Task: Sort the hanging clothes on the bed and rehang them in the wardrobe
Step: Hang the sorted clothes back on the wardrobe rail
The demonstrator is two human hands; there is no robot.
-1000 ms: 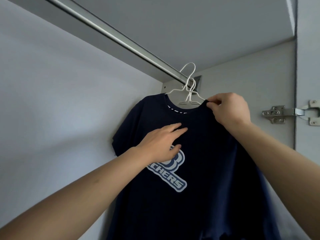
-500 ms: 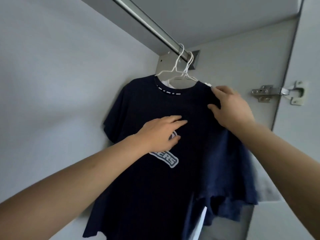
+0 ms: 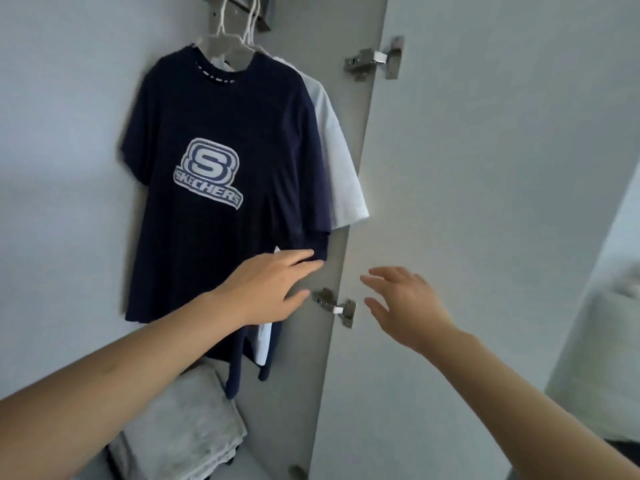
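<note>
Navy T-shirt (image 3: 221, 133) on white hanger (image 3: 221, 36), both hands (image 3: 270, 292) spread, empty

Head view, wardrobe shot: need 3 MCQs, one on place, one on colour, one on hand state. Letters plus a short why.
1. Where does the white T-shirt hang relative to the navy T-shirt?
A. behind it, toward the door side
B. in front of it
C. folded on the floor

2. What colour are the hangers?
A. black
B. white
C. red

3. What are the hands doing?
A. both grip a hanger
B. right hand pinches the collar
C. both open, holding nothing

Answers:
1 A: the white sleeve shows past the navy shirt's shoulder, nearer the hinge.
2 B: white hooks above both collars.
3 C: left hand and right hand have spread fingers, no grasp.
</note>
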